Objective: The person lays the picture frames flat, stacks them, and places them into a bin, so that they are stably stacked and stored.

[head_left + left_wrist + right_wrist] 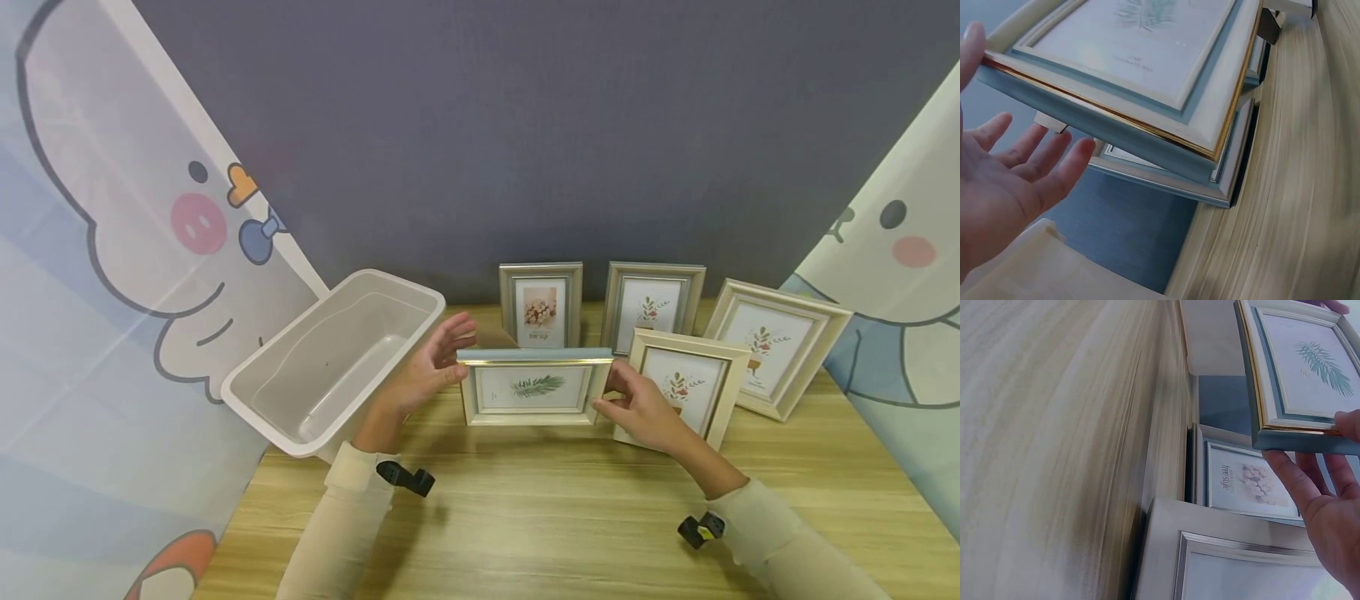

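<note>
Wood-grain table [540,517], dark wall [525,142] behind; right hand [639,407] pinches leaf-print frame [537,388], left hand [422,372] spread beside it.

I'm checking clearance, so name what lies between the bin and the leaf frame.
The left hand lies between the bin and the leaf frame, as the head view shows.

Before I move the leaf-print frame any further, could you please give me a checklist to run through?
1. Right grip pinching the leaf-print frame: ok.
2. Left grip closed on the opposite side: not ok, fingers spread.
3. Leaf-print frame lifted off the table: ok.
4. Right grip clear of the cream frame behind it: cannot tell.
5. Blossom-print frame standing: ok.
6. Bin opening uncovered: ok.
</note>
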`<move>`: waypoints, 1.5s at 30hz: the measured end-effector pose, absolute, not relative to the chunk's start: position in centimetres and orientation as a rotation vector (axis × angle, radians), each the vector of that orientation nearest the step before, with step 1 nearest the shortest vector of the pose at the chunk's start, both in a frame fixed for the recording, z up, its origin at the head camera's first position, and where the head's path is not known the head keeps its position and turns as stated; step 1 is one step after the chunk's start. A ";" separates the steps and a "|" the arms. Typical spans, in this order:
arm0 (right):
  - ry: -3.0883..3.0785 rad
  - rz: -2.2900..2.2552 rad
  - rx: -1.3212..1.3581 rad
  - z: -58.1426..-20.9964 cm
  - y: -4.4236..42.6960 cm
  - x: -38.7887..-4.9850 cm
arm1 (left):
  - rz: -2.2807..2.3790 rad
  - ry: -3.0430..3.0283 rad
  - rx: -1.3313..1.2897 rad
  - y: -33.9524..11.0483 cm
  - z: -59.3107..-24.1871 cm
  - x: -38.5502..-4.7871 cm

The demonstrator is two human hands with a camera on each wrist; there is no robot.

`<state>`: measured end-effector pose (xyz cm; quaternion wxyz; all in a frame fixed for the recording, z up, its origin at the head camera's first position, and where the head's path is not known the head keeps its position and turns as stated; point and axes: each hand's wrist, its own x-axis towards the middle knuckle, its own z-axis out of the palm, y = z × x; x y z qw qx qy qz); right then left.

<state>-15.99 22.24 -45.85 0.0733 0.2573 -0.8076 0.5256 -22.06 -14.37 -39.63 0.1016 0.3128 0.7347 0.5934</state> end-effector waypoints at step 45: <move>-2.558 1.636 0.651 -45.6 21.6 -15.5 | 1.827 2.506 0.688 -14.1 -39.1 -19.9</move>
